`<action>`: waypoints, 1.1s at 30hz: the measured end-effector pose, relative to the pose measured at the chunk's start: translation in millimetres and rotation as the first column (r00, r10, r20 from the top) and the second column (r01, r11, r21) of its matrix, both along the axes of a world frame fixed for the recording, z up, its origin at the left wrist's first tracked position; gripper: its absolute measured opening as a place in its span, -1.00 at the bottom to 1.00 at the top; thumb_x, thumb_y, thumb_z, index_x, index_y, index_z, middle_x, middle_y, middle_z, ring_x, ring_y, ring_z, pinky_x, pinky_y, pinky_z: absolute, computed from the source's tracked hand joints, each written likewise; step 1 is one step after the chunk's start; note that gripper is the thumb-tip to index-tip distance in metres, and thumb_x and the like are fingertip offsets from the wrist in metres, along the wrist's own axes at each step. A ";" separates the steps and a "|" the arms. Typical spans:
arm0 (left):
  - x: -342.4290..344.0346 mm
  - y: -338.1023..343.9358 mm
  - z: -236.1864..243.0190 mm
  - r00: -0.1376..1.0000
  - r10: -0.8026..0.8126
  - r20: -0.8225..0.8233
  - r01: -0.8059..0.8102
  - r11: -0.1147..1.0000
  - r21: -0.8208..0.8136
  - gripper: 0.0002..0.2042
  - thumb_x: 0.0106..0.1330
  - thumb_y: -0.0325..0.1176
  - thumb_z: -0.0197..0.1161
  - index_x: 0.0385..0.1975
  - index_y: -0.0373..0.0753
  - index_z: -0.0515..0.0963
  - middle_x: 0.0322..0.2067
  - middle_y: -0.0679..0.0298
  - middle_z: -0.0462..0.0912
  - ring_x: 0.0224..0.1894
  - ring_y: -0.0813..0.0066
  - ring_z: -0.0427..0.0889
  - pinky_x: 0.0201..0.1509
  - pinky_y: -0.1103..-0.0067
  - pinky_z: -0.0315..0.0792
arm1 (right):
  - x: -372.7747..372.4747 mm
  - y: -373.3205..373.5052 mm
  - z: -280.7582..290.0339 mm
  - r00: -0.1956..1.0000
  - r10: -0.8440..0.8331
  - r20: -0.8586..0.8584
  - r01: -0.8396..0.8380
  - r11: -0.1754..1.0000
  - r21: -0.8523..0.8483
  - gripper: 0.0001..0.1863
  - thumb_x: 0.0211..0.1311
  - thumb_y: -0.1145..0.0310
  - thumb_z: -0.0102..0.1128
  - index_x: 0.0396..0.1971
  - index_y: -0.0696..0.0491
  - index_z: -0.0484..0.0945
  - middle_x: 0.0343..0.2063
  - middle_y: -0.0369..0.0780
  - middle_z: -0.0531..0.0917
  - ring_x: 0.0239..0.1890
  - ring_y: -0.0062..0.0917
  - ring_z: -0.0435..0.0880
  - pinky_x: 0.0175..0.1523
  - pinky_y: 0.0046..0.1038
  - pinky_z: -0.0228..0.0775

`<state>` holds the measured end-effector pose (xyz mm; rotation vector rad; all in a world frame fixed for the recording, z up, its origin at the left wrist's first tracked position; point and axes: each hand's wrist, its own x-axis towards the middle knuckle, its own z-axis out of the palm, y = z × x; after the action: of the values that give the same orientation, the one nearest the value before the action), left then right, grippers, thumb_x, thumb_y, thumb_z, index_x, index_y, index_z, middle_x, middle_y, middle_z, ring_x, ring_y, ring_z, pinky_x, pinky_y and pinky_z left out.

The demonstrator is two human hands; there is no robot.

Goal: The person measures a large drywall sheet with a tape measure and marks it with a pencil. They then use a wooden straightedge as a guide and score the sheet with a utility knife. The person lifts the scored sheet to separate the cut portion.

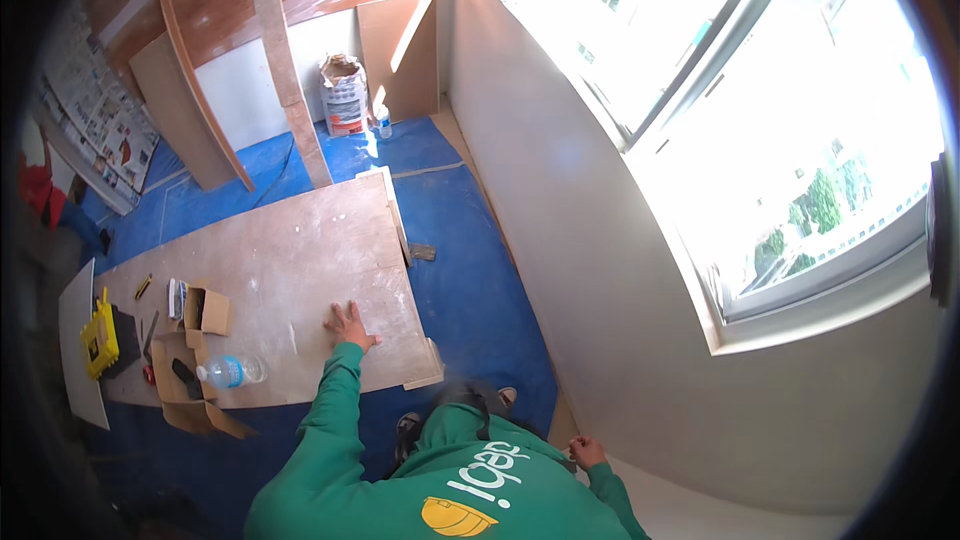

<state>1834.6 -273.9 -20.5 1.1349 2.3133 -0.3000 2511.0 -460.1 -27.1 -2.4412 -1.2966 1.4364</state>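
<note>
You're in a room that looks under renovation: blue sheeting (485,260) covers the floor around the wooden board (290,275) beneath your left hand (350,328). Beyond that hand stand an upright plank (285,65) and an opened bag (345,105); left of it sits a yellow-and-black toolbox (103,338).

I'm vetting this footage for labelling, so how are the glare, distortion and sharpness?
Head view: the window is largely blown out to white; head view: sunlight streaks the brown panel; head view: the window frame bows and the picture's corners go black; head view: the left hand reads clearly, while the person in red looks dim and soft.
</note>
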 end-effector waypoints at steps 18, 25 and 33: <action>9.4 0.0 19.3 0.933 0.298 0.202 -0.324 0.939 0.112 0.28 -0.20 -0.08 0.78 0.64 0.19 0.10 0.69 0.21 -0.32 0.64 -0.38 -0.31 0.62 -0.10 0.09 | -173.8 498.9 4.1 0.686 0.701 -0.198 -0.708 0.705 0.041 -0.54 0.43 0.04 0.23 0.06 0.10 0.73 -0.25 -0.08 0.82 -0.17 -0.29 0.83 0.04 -0.21 0.62; 15.3 4.8 34.4 0.893 0.363 0.267 -0.405 0.906 0.122 0.12 -0.07 -0.23 0.74 0.60 0.14 0.21 0.68 0.17 -0.27 0.64 -0.34 -0.26 0.62 -0.02 0.12 | -287.7 665.1 20.6 0.562 0.812 -0.158 -0.820 0.572 0.025 -0.63 0.41 0.11 0.26 -0.05 0.09 0.75 -0.40 -0.18 0.80 -0.34 -0.41 0.82 -0.11 -0.29 0.66; -18.1 97.7 47.3 0.643 0.677 0.359 -0.743 0.436 0.508 -0.34 0.34 -0.29 0.44 0.44 -0.22 0.38 0.38 -0.07 0.41 0.39 -0.10 0.42 0.45 0.16 0.35 | -387.0 801.1 3.5 0.705 0.669 -0.235 -0.680 0.732 0.042 -0.67 0.38 0.18 0.29 -0.05 0.09 0.78 -0.31 -0.10 0.83 -0.25 -0.39 0.83 -0.07 -0.26 0.66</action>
<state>1816.6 -176.2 26.8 0.2536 2.6122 0.9031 2124.0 341.0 -23.6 -1.7691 -2.2514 1.8227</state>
